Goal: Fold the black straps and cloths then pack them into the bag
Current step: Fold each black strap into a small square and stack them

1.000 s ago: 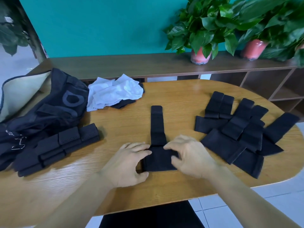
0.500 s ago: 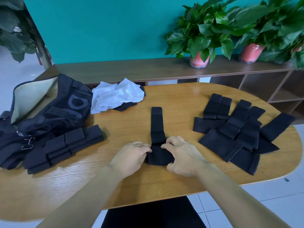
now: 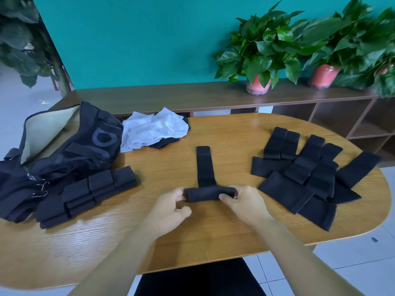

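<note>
A black strap [image 3: 205, 167] lies on the wooden table [image 3: 213, 236], its narrow tail pointing away from me. Its near, wide end is rolled into a short roll [image 3: 207, 194]. My left hand [image 3: 171, 208] pinches the roll's left end and my right hand [image 3: 241, 200] grips its right end. A pile of flat black straps [image 3: 303, 174] lies to the right. Folded black straps [image 3: 85, 193] lie at the left, beside the open black bag [image 3: 70, 146].
A crumpled white cloth [image 3: 154, 129] lies over a black cloth at the table's back. Behind the table runs a low wooden shelf [image 3: 192, 97] with potted plants [image 3: 258, 52]. The table's front edge is close to my body.
The strap's wide near end was lying flat under my hands. Now it is rolled up, and both hands have shifted to hold the roll by its ends.
</note>
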Demonstrator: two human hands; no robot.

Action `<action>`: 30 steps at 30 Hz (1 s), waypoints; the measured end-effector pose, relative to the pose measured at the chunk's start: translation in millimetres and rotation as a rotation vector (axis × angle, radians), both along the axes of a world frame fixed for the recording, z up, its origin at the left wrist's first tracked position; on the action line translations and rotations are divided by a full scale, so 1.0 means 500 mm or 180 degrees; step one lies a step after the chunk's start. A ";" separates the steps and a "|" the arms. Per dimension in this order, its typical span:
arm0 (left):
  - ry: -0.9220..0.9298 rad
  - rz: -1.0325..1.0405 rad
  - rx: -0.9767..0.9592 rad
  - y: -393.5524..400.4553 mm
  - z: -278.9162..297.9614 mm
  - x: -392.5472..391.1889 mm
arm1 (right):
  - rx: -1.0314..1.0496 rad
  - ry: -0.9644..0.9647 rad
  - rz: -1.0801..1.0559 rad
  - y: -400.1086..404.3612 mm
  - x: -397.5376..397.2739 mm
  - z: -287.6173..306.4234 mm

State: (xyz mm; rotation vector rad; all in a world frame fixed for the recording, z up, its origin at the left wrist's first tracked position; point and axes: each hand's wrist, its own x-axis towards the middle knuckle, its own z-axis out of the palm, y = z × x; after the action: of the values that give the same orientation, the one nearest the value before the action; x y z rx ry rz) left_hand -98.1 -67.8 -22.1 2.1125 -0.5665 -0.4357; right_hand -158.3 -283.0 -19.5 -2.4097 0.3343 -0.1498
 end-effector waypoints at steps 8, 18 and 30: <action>-0.0814 0.1020 -0.0001 -0.050 -0.027 0.015 | 0.0013 0.0139 -0.0602 0.026 0.039 -0.005; -0.1407 0.1187 0.0974 -0.087 -0.019 0.025 | -0.0592 0.0307 -0.0698 0.033 0.068 -0.009; -0.2070 0.0026 0.1347 -0.092 -0.022 0.064 | -0.1688 -0.0633 0.0439 0.040 0.080 -0.028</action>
State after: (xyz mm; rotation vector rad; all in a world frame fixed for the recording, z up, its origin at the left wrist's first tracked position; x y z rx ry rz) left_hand -66.0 -114.0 -32.9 2.6698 -0.8885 0.1771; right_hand -118.4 -262.8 -33.4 -2.8959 0.0333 -0.4611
